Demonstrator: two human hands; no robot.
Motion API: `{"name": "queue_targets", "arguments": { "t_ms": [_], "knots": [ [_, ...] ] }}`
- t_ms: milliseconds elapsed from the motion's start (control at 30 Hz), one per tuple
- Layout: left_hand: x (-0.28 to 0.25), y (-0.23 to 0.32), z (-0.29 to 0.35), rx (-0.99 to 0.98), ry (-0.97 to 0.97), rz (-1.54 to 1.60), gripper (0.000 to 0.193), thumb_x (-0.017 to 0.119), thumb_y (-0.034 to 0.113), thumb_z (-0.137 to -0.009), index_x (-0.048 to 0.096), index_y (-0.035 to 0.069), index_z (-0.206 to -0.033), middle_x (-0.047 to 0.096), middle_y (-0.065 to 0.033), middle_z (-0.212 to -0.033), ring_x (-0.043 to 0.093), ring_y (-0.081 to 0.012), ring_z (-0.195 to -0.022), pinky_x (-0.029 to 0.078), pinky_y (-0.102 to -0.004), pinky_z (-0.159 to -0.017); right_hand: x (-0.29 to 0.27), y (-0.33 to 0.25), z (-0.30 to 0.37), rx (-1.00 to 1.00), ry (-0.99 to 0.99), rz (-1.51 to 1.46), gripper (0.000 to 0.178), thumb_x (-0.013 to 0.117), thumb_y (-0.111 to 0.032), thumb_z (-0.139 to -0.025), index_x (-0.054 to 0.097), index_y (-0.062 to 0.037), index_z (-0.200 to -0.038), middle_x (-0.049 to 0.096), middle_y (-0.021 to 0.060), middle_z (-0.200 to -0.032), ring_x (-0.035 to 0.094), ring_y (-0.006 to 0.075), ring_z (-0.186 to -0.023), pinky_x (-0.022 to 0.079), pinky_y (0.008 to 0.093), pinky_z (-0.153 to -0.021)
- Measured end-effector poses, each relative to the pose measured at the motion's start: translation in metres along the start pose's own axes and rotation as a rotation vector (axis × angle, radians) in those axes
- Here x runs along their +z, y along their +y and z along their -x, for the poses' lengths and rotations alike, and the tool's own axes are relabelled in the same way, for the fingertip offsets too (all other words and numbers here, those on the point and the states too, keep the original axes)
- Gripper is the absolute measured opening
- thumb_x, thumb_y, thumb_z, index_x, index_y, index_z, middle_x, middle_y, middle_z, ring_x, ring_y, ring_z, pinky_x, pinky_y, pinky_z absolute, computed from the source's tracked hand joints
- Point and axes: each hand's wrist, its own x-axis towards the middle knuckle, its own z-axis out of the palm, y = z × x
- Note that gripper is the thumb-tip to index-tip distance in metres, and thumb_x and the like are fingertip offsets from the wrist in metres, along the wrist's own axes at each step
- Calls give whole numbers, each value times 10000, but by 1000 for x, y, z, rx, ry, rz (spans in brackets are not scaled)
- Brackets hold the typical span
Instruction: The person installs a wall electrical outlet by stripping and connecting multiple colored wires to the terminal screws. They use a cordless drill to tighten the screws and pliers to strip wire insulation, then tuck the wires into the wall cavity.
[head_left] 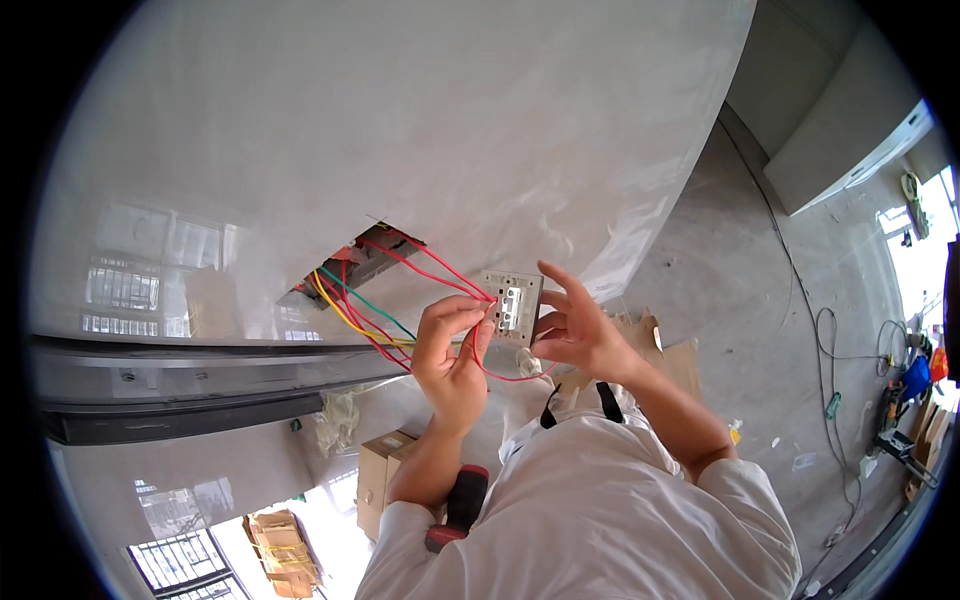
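head view: the left hand (452, 345) pinches a thin red wire (430, 268) against the back of a small square grey switch module (512, 306), which the right hand (575, 330) grips by its edge, just before the rectangular wall opening (352, 262). a hard tug could pull loose the red, yellow and green wires (350, 315).

Bare concrete floor (730, 250) carries cardboard boxes (378, 470), loose cables (825, 340) and scattered tools (905, 445).

Brown cardboard box (378, 472) below my left forearm; flattened brown cardboard (668, 352) on floor beyond my right wrist
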Motion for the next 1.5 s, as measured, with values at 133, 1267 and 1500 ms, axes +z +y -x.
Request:
{"name": "queue_targets", "arguments": {
  "t_ms": [133,1267,1500],
  "knots": [
    [-1,-1,0,8,-37,-10,204,717,-110,-890,690,-5,-1063,666,-114,-1166,648,-178,-1020,499,-253,-813,15,-12,-9,-11,-33,-31,1022,774,86,-855,144,-46,-1648,487,215,-1505,674,230,-1114,577,359,-940],
    [-11,23,-6,165,-115,-162,230,735,-128,-857,689,-27,-1059,684,-173,-1124,683,-247,-1008,560,-328,-850,43,-45,20,-222,128,573,1036,803,11,-823,152,24,-1629,640,231,-1258,742,277,-941,622,371,-764],
    [-18,29,-7,-9,-115,203,175,728,-67,-916,674,-22,-1076,653,-188,-1201,674,-250,-1071,552,-354,-928,42,-59,22,-215,124,564,997,713,60,-812,159,16,-1640,640,177,-1123,699,227,-852,590,344,-727]
  ]
}}
